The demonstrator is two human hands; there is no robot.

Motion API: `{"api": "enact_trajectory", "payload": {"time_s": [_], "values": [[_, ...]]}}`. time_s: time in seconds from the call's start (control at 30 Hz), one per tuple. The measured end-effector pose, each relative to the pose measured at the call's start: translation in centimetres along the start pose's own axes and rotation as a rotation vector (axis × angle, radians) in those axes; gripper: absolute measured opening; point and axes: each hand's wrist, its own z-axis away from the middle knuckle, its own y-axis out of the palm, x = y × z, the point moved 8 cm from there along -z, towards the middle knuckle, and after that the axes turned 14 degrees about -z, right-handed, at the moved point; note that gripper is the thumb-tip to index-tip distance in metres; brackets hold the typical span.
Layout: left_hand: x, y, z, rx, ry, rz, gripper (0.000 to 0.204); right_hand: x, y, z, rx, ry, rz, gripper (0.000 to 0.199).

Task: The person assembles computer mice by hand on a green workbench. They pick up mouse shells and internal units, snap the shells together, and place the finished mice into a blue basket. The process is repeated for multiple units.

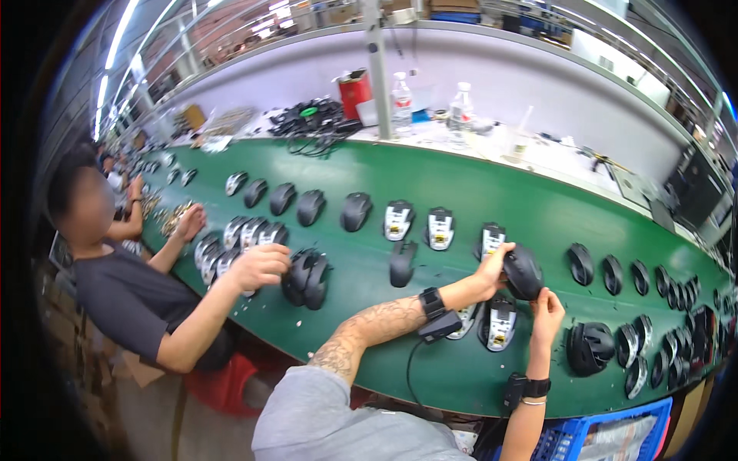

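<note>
A black computer mouse (pixel 524 273) is held up over the green bench (pixel 338 361). My left hand (pixel 492 272) grips its left side, fingers closed. At its lower right end, the fingertips of my right hand (pixel 547 309) pinch the edge. Just behind my left hand lies an open mouse base (pixel 492 237), partly covered by that hand. Below the held mouse rests another open mouse base (pixel 500 326) with its pale inside showing. Half hidden by my left wrist is one more base (pixel 463 323). A black mouse shell (pixel 402 263) sits left of my forearm.
A row of mice (pixel 356 211) runs along the bench. Grouped mice (pixel 590 347) stand at right. At left, a co-worker (pixel 146 300) reaches over mouse parts. Bottles (pixel 402 101) and cables (pixel 307 117) occupy the back shelf. A blue crate (pixel 569 439) is below the front edge.
</note>
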Motion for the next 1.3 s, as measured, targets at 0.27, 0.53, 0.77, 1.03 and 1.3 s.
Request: {"api": "enact_trajectory", "payload": {"time_s": [0.27,0.53,0.77,1.03,1.3], "values": [[0.3,0.5,0.5,-0.01,0.0,-0.012,0.032,6.0,5.4,2.4,0.081,-0.292,0.476,0.071],[-0.5,1.7,1.0,0.112,0.051,-0.093,0.043,5.6,3.9,1.9,0.086,-0.25,0.436,0.061],[-0.7,1.6,1.8,0.057,-0.004,-0.284,0.068,6.8,2.7,1.5,-0.131,-0.331,0.671,0.058],[-3.1,3.8,3.7,0.056,0.539,-1.303,0.058,5.6,0.9,0.3,-0.26,-0.313,1.137,0.062],[-0.6,4.6,4.3,0.185,0.553,-1.709,0.067,4.0,1.9,-0.1,-0.032,-0.225,0.553,0.051]]}}
